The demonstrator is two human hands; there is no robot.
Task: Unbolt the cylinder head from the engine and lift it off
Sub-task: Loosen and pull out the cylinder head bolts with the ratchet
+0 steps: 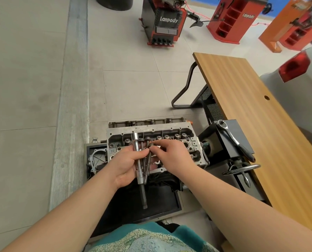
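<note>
Left hand [125,165], grip closed around a socket extension bar [138,160] and several long head bolts [145,157]; right hand [167,153] pinches one bolt's head. Beneath them the cylinder head [189,140] sits on the engine. A ratchet [233,139] lies on the black stand beside the wooden worktop [260,124].

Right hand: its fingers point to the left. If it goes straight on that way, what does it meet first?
Most likely the head bolts and the long extension bar that the left hand holds. The right hand already pinches one bolt head there, above the cylinder head; depth is unclear.
</note>
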